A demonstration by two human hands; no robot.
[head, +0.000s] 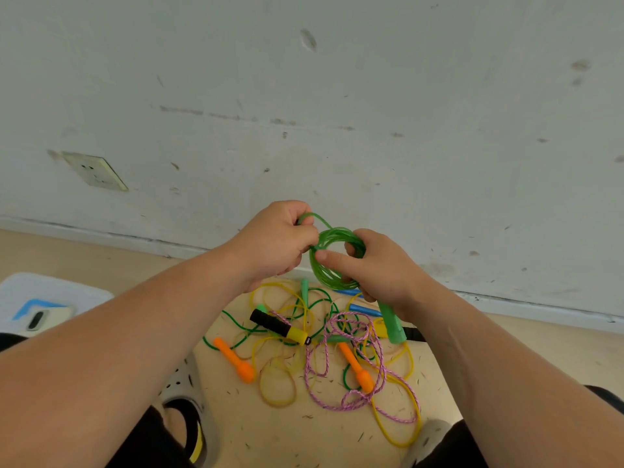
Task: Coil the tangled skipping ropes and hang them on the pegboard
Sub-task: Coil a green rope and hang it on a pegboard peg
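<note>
Above the floor tangle (320,342), left hand (273,244) and right hand (378,268), grips tight round the green coil (332,234).

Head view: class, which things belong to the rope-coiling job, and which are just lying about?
Job: green plastic rope coil, gripped by left hand and right hand; tangled floor ropes: pink braided cord, yellow plastic rope, orange plastic handles.
Lying about: white wall socket; pale phone on white tray; grey perforated clog.
</note>
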